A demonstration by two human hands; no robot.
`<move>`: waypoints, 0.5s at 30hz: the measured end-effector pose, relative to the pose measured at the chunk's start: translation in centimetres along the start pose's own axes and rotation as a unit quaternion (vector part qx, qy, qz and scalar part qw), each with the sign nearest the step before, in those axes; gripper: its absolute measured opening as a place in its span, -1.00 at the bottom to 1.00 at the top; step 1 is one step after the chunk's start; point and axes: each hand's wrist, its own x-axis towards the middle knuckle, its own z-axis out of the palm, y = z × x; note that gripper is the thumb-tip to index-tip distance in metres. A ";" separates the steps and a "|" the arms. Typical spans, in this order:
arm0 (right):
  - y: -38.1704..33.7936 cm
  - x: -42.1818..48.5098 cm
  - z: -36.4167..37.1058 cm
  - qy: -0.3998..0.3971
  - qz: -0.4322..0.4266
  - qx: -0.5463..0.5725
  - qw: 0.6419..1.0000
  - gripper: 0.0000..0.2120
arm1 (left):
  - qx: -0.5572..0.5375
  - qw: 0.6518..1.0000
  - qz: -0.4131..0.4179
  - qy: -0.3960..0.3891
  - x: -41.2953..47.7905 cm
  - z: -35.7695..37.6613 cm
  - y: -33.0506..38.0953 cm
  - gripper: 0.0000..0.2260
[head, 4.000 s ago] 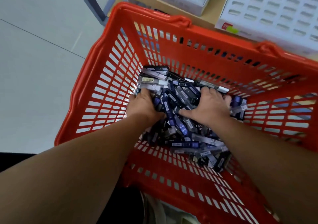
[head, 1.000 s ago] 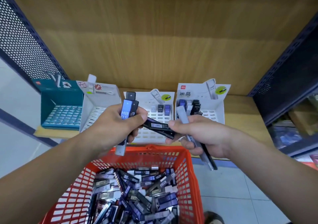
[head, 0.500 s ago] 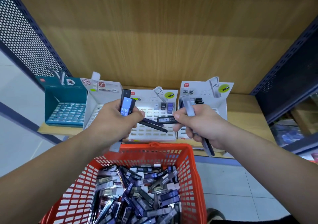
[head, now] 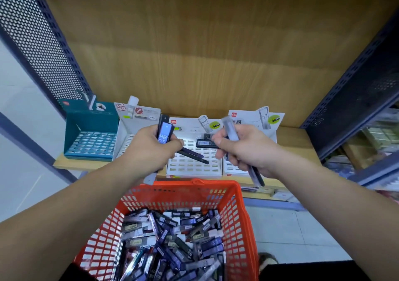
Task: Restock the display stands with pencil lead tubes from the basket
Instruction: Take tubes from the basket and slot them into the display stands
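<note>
Red basket (head: 187,187), four stands (head: 194,166), two hands (head: 151,149) (head: 245,151) gripping tubes (head: 163,134)

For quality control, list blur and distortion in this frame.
Head view: the wide lens bows the shelf side panels; head view: the right hand and its pale tube are motion-smeared; head view: the HB tube in the left hand reads sharp.

**Both hands hold lead tubes above the basket**

The left hand (head: 151,149) grips a blue HB tube (head: 164,134) upright, with darker tubes (head: 192,154) jutting rightward. The right hand (head: 244,151) holds a grey tube (head: 231,129) and pinches a small dark tube (head: 205,143) over the middle white stand (head: 194,168). Below them, the red basket (head: 244,205) holds loose tubes (head: 172,237).
</note>
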 end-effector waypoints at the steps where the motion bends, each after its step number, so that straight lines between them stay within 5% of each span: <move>1: -0.2 -0.2 0.1 -0.006 0.006 0.006 1.000 -0.92 | -0.002 1.000 0.001 0.000 -0.1 -0.2 0.0 -0.80; 6: -0.6 -0.5 0.9 -0.002 0.001 0.045 0.999 -0.88 | -0.015 1.000 0.005 0.003 0.2 -0.7 -0.3 -0.83; 11: -0.7 0.8 2.0 0.123 -0.041 -0.052 0.990 -0.80 | -0.030 0.999 -0.005 0.025 2.0 -0.5 -1.3 -0.84; 15: 0.2 5.1 1.7 0.143 -0.035 -0.147 0.978 -0.81 | 0.001 0.999 -0.011 0.031 3.3 0.1 -2.5 -0.86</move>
